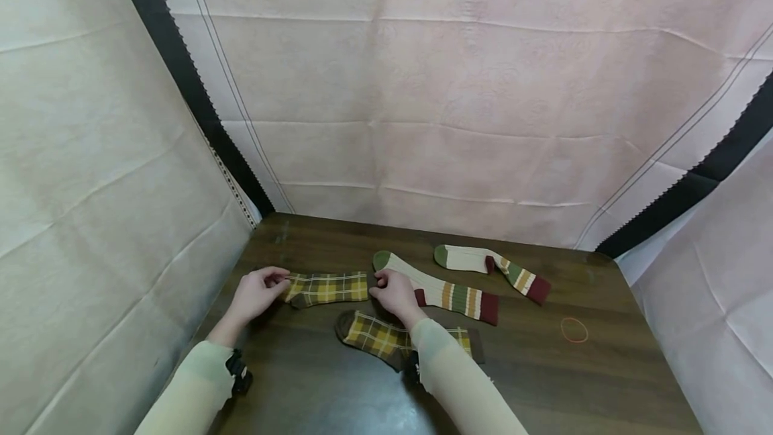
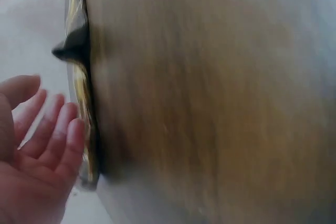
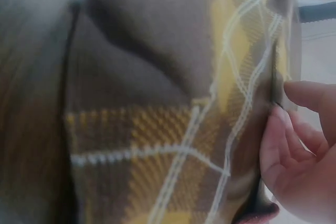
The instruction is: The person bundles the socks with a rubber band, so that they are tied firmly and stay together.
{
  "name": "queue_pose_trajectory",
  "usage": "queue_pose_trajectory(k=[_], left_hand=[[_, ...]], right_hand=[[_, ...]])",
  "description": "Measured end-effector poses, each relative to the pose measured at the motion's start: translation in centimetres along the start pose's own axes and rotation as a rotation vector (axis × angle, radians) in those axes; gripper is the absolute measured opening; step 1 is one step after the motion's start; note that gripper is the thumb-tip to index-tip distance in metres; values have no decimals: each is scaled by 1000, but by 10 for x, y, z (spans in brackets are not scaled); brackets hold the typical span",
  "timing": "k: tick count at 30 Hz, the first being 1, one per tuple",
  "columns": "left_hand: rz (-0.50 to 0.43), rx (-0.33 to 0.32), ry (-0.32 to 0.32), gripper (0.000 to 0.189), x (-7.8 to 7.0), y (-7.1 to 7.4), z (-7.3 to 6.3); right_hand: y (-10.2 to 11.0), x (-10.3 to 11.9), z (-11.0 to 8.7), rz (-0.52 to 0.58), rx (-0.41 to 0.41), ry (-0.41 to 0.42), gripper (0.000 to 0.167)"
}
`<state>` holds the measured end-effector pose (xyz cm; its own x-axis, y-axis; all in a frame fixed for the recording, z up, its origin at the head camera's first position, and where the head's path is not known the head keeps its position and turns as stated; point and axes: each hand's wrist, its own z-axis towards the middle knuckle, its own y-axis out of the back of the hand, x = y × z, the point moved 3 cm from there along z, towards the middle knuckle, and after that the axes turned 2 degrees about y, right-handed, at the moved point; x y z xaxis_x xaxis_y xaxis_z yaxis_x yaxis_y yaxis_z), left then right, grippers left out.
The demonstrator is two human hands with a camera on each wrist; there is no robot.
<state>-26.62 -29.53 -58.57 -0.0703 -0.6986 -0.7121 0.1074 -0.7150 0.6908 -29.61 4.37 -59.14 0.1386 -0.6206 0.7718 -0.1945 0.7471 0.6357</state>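
A yellow-and-brown plaid sock (image 1: 335, 287) lies flat on the table, between the two hands. My left hand (image 1: 256, 294) is at its left end; in the left wrist view, thumb and fingers are apart, beside the sock's edge. At the other end, my right hand (image 1: 398, 295) pinches the brown cuff between thumb and fingers. Nearer to me lies a matching plaid sock (image 1: 377, 337), partly hidden under the right forearm; it fills much of the right wrist view. A cream sock (image 1: 459, 297) with a green toe, stripes and maroon cuff lies just beyond the right hand.
Farther back, a second cream striped sock (image 1: 468, 258) lies bent in the middle. An orange rubber band (image 1: 574, 329) is on the right part of the dark wooden table (image 1: 610, 381). Pale cloth walls (image 1: 471, 106) stand at the back and both sides.
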Motion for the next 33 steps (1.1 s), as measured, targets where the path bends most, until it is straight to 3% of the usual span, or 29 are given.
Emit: queue_pose_trajectory(k=[4, 9, 11, 17, 19, 26, 33], left_hand=[[-20, -123, -18, 28, 7, 14, -2], [-15, -223, 30, 39, 20, 26, -2], [-5, -218, 75, 43, 27, 28, -2], [-77, -67, 239, 58, 42, 29, -1], [-110, -48, 284, 61, 46, 29, -1], [-109, -81, 358, 55, 49, 30, -4], [-102, -147, 394, 43, 53, 32, -3]], right_hand=[[-3, -1, 1, -49, -21, 1, 33], [-3, -3, 3, -61, -33, 3, 32], [-4, -3, 4, -50, -23, -11, 32], [-3, -3, 5, -36, 9, -23, 37], [-2, -3, 5, -29, 21, -14, 39], [-2, 0, 3, -33, 72, 0, 46], [-4, 4, 4, -57, 45, -29, 50]])
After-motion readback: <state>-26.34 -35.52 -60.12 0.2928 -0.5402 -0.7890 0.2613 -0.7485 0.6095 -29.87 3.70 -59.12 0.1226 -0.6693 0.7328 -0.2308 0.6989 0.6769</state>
